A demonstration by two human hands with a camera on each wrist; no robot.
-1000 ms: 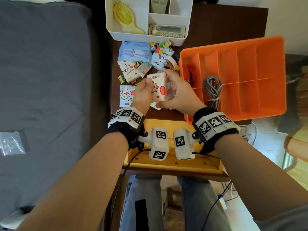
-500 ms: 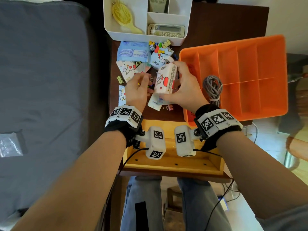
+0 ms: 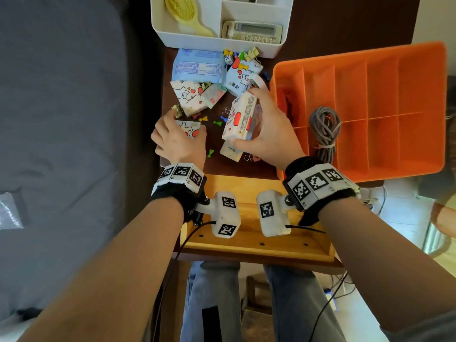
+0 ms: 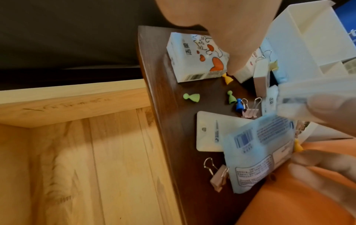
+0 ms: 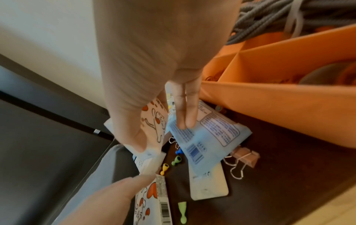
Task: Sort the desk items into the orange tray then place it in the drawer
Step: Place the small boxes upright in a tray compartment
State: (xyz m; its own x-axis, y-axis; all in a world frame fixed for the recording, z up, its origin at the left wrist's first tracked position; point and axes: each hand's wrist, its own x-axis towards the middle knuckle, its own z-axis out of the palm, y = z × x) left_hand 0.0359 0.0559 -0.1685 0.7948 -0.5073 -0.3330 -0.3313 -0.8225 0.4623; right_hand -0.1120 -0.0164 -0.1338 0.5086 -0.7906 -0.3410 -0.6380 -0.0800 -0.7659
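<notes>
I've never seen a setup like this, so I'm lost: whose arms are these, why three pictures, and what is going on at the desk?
No machine here: a person wears three cameras. The head view looks down at both arms; each wrist view looks along one hand.

The right hand grips tissue packs, a cartoon-printed one and a blue one behind it. The left hand rests on another printed pack lying on the dark desk.

Scattered around are more packs, small coloured pawns and binder clips. The orange tray to the right already holds a coiled grey cable. Below the desk edge, a wooden drawer stands open.
</notes>
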